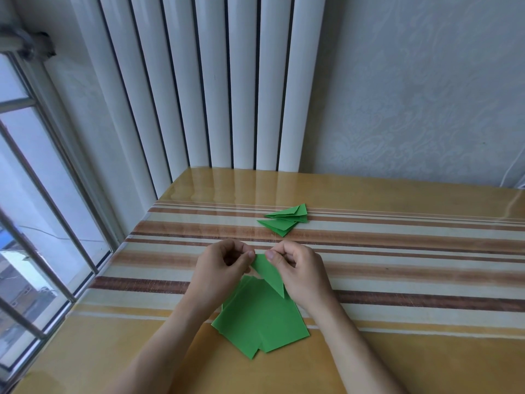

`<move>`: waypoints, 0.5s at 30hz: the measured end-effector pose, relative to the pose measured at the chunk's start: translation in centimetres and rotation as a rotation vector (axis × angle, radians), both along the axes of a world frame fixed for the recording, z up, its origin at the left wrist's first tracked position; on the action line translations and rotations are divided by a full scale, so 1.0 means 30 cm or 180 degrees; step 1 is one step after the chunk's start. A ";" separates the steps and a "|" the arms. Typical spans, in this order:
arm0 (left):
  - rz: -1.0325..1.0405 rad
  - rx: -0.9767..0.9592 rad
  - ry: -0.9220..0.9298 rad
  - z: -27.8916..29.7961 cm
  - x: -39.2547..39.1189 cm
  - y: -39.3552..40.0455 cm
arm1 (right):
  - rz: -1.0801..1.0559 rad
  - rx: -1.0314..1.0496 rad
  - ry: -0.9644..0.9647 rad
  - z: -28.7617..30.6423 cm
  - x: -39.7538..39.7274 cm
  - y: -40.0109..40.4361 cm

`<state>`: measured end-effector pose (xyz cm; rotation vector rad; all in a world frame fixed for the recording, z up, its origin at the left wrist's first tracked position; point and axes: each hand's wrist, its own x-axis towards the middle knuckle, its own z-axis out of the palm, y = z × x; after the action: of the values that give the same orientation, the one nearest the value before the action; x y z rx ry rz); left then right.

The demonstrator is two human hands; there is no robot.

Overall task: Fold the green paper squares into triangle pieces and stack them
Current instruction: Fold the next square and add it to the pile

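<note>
Now both hands, left [224,265] and right [295,268], pinch a folded piece [268,273] above the squares [260,319]; finished triangles [285,220] lie beyond.

A glossy counter [397,280], showing yellow with brown and cream stripes, is carrying a loose pile of flat green paper squares [261,317] near its front edge and, farther back and well apart, a small stack of folded green triangle pieces [285,220].
</note>
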<state>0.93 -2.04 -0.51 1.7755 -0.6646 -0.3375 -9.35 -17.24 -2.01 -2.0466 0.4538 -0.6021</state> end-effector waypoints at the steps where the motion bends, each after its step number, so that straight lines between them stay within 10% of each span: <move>1: -0.0048 0.0031 -0.0031 0.001 -0.001 0.000 | 0.0060 -0.0023 -0.0002 -0.002 0.001 0.000; 15: -0.0061 0.0131 -0.0086 0.005 -0.007 -0.002 | 0.0141 -0.0348 -0.0050 0.003 0.001 0.016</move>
<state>0.71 -2.08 -0.37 1.8166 -0.6987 -0.3430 -9.32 -16.77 -1.92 -2.1482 0.3725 -0.6276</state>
